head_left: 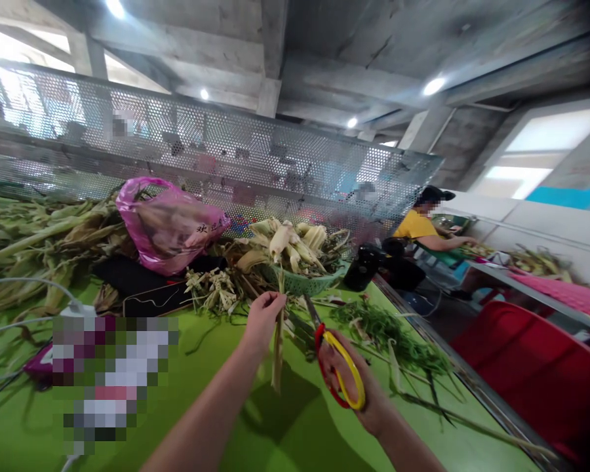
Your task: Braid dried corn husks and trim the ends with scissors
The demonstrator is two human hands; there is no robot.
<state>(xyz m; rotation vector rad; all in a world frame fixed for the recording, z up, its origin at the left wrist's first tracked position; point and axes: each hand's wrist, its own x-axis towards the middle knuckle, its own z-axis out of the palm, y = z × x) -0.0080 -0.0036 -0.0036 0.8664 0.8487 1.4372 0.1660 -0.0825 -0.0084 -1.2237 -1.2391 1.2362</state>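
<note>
My left hand (264, 316) is closed in a pinch around a narrow dried corn husk strip (278, 357), which hangs down over the green table and also reaches up past my fingers. In my right hand (351, 370) is a pair of scissors (345, 370) with one red and one yellow handle loop; the blades point up and to the left. Just beyond both hands stands a green basket (307, 283) heaped with pale corn husks (288, 242). Small pale knotted husk pieces (219, 292) lie left of the basket.
Green plant trimmings (393, 331) spread along the table's right side. A pink plastic bag (170, 226) and piled husks (49, 236) fill the back left. Cables run to a power strip (76, 321). A perforated metal screen (226, 157) stands behind. Right are a red chair (535, 373) and a seated person (417, 226).
</note>
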